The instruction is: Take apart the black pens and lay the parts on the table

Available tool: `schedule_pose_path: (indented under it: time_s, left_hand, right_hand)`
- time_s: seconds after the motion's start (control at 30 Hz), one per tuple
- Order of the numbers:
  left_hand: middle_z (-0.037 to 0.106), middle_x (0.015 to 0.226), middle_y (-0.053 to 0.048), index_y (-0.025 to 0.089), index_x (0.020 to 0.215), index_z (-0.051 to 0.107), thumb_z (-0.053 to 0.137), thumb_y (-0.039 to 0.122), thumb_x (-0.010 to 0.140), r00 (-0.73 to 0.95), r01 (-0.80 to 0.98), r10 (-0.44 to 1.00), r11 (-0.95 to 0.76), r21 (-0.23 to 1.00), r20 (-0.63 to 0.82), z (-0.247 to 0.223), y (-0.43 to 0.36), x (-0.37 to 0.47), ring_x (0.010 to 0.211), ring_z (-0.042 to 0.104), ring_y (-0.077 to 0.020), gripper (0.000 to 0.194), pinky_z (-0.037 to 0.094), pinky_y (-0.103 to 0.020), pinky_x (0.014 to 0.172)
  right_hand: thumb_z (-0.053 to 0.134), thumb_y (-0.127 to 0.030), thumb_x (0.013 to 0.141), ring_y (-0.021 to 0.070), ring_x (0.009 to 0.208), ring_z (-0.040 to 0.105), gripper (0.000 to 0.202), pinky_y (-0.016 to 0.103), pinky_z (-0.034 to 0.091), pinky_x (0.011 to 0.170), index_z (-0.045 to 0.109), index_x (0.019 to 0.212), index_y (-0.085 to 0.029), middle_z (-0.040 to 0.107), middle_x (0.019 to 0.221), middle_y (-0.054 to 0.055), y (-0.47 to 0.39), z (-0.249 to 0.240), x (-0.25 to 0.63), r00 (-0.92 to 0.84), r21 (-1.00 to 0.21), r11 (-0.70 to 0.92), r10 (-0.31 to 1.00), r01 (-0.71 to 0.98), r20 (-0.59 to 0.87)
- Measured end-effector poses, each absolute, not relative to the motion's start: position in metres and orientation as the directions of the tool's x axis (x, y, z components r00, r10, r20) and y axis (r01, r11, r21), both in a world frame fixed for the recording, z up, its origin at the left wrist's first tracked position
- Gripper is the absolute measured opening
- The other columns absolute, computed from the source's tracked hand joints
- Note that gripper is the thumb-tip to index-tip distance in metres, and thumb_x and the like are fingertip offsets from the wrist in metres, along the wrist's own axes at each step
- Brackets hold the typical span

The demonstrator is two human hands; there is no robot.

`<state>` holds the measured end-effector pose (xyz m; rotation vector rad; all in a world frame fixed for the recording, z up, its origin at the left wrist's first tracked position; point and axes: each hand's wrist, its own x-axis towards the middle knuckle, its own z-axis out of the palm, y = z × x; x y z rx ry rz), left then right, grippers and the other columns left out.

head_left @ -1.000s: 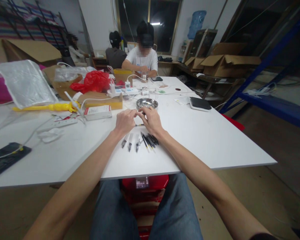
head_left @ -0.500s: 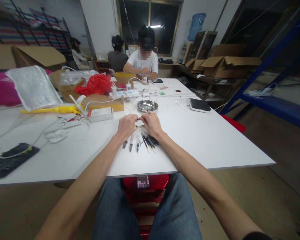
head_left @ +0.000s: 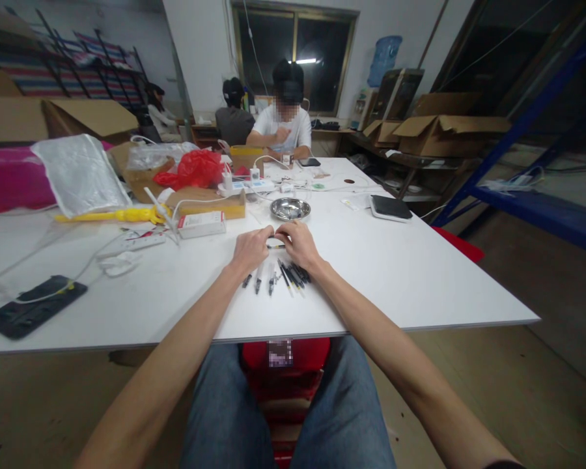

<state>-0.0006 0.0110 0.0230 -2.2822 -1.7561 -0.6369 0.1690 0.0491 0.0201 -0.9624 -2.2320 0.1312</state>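
Observation:
My left hand (head_left: 252,251) and my right hand (head_left: 297,244) meet above the white table, fingers closed. Between their fingertips is a small dark pen part (head_left: 272,236), mostly hidden by the fingers. Just below it, a thin black refill with a yellowish band (head_left: 276,247) spans the gap between the hands; I cannot tell whether it is held or lying on the table. Nearer me lie several clear pen barrels with black ends (head_left: 258,281). To their right is a bunch of black refills (head_left: 293,275), partly under my right wrist.
A shiny metal bowl (head_left: 290,209) stands just beyond my hands. To the left are a white box (head_left: 202,224), a yellow tool (head_left: 122,214), cables and a black tray (head_left: 34,306). A black-topped device (head_left: 390,207) lies right. A person (head_left: 286,127) sits opposite.
The view has shifted slightly. My hands stay together, with the right fingers bent a little differently. Small dark pieces now show in the metal bowl. The person opposite has raised a hand.

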Motion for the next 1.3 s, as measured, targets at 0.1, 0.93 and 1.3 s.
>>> schedule_pose_path:
  time_s: [0.1, 0.93, 1.3]
  left_hand:
    - [0.077, 0.096, -0.004, 0.026, 0.105, 0.063, 0.046, 0.006, 0.085, 0.196, 0.953, 0.878, -0.276, 0.127, 0.437, 0.023, 0.011, 0.0, 0.093, 0.071, -0.0243, 0.033, 0.041, -0.03, 0.068]
    - [0.076, 0.095, -0.004, 0.024, 0.1, 0.064, 0.04, 0.017, 0.098, 0.235, 0.949, 0.881, -0.3, 0.1, 0.411, 0.017, 0.026, -0.004, 0.09, 0.07, -0.0236, 0.026, 0.034, -0.032, 0.065]
    - [0.074, 0.095, -0.004, 0.024, 0.091, 0.063, 0.039, 0.033, 0.104, 0.26, 0.923, 0.839, -0.361, 0.132, 0.478, 0.013, 0.03, -0.008, 0.088, 0.067, -0.0213, 0.028, 0.032, -0.032, 0.065]
  right_hand:
    - [0.059, -0.019, 0.096, 0.026, 0.097, 0.053, 0.009, 0.037, 0.038, 0.086, 0.068, 0.095, -0.017, 0.069, 0.097, 0.009, 0.049, 0.02, 0.17, -0.476, -0.336, 0.754, 0.63, 0.564, 0.614]
    - [0.034, 0.004, 0.087, 0.0207, 0.085, 0.049, 0.031, 0.03, 0.037, 0.076, 0.055, 0.085, -0.02, 0.055, 0.091, 0.006, 0.058, 0.016, 0.17, -0.485, -0.191, 0.76, 0.564, 0.621, 0.668]
    - [0.046, -0.021, 0.101, 0.0216, 0.09, 0.052, 0.02, 0.033, 0.039, 0.082, 0.065, 0.1, -0.016, 0.055, 0.098, 0.008, 0.065, 0.016, 0.175, -0.576, -0.287, 0.814, 0.565, 0.505, 0.591]
